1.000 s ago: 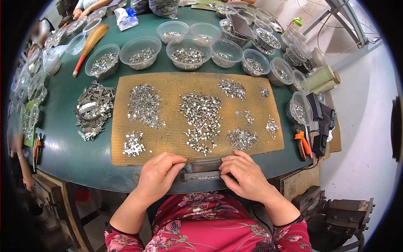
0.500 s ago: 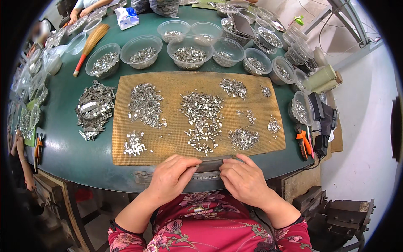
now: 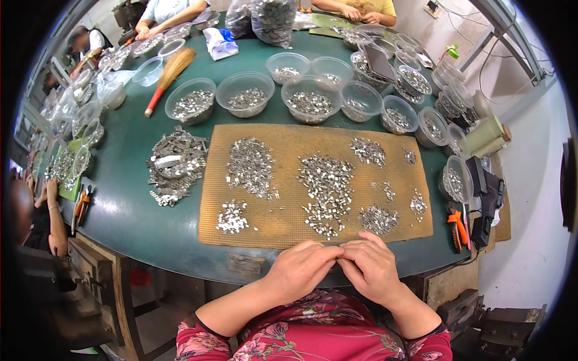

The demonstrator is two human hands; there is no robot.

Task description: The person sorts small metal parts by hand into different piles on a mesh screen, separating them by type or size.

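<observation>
My left hand (image 3: 302, 269) and my right hand (image 3: 370, 266) meet at the front edge of the table, fingertips touching. Both are closed in a pinch; what they hold, if anything, is hidden by the fingers. Just beyond them lies a tan textured mat (image 3: 283, 212). Small silver metal pieces sit on it in separate piles, including a large middle pile (image 3: 327, 189), a left pile (image 3: 250, 165) and a pile near my right hand (image 3: 378, 219). Left of my left hand, a worn dark block (image 3: 245, 263) rests at the table edge.
Clear plastic bowls of metal pieces (image 3: 310, 102) line the mat's far side. Linked metal strips (image 3: 176, 165) are heaped left of it. A red-handled brush (image 3: 170, 81) lies farther back. Orange-handled pliers (image 3: 457, 227) are at right. Other people sit around the green table (image 3: 144, 231).
My hands have come together from either side of a grey strip at the table edge; that strip no longer shows. The whole view has shifted, so the table appears farther right and lower.
</observation>
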